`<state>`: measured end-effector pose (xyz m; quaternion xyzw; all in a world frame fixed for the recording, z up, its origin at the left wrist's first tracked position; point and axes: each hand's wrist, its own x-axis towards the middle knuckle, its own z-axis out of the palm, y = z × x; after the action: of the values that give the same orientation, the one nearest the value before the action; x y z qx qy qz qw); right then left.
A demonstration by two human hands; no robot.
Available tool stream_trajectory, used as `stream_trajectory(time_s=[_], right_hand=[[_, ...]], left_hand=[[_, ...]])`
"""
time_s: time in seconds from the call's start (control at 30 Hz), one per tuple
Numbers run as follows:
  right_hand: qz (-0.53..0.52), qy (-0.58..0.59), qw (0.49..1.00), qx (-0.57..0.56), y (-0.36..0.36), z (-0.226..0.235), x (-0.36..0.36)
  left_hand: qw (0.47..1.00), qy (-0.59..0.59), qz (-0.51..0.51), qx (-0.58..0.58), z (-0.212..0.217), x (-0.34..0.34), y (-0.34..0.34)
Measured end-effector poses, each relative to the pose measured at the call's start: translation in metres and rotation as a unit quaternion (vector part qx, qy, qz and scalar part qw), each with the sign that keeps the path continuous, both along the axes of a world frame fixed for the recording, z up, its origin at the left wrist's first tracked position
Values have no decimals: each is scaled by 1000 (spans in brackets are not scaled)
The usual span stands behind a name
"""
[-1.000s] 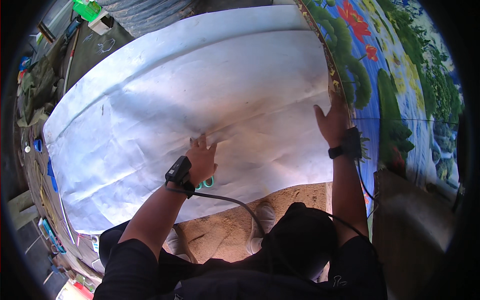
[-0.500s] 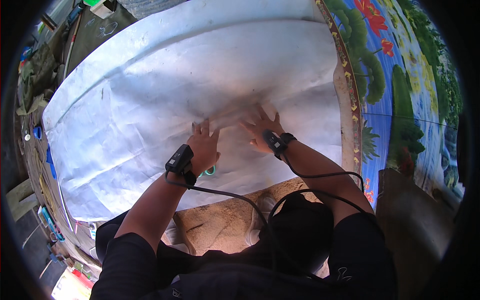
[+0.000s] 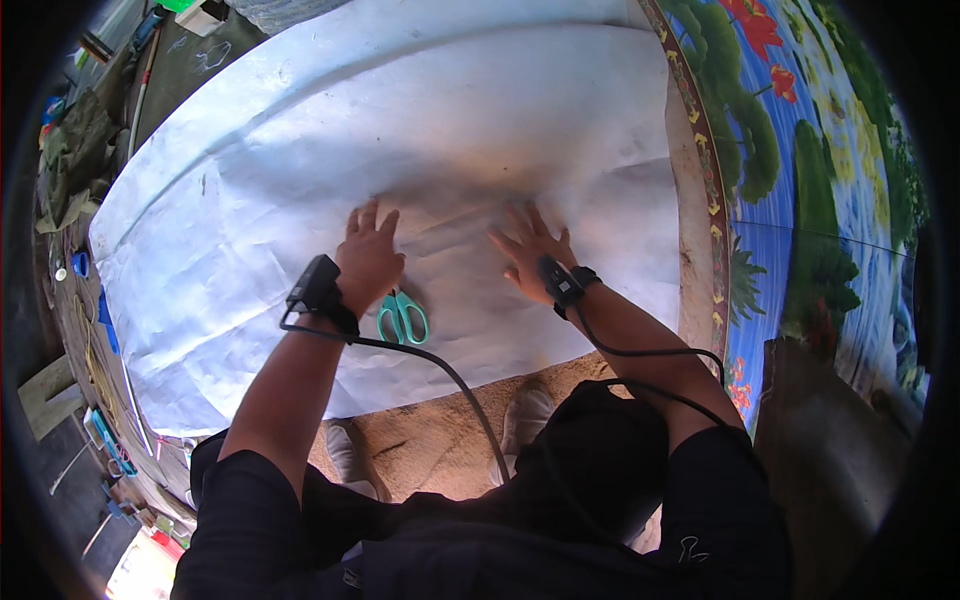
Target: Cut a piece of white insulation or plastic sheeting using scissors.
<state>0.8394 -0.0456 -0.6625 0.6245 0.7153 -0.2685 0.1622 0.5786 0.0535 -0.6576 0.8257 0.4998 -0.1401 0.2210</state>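
Observation:
A large white sheet (image 3: 400, 130) lies spread over the ground in front of me. My left hand (image 3: 367, 258) presses flat on it, fingers apart, with a black wrist device and cable behind it. Right beside that hand, near its heel, lie scissors with green handles (image 3: 403, 318). My right hand (image 3: 530, 250) also rests flat on the sheet, fingers spread, a short way to the right. A faint brownish crease or strip (image 3: 440, 218) shows under the sheet between the two hands. Neither hand holds anything.
A colourful painted mat (image 3: 800, 150) with blue, green and red patterns borders the sheet on the right. Tools and clutter (image 3: 90, 120) lie along the left edge. My shoes (image 3: 525, 415) stand on sandy ground at the sheet's near edge.
My right hand has moved from the sheet's right edge inward, to rest close to my left hand. The left hand stayed near the scissors, which show more fully now.

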Motion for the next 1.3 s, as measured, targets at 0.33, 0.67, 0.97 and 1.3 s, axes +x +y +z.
stream_trajectory(time_s=[0.33,0.67,0.97,1.3], right_hand=[[0,18,1000,2,4,2,2],[-2,23,1000,-1,6,-2,3],[-5,25,999,-47,14,-5,9],[14,62,992,-108,28,-2,20]], left_hand=[[996,69,-50,-34,-6,0,14],[994,63,-87,21,-9,4,70],[989,107,-101,-33,-9,18,96],[983,83,-162,23,-22,11,96]])
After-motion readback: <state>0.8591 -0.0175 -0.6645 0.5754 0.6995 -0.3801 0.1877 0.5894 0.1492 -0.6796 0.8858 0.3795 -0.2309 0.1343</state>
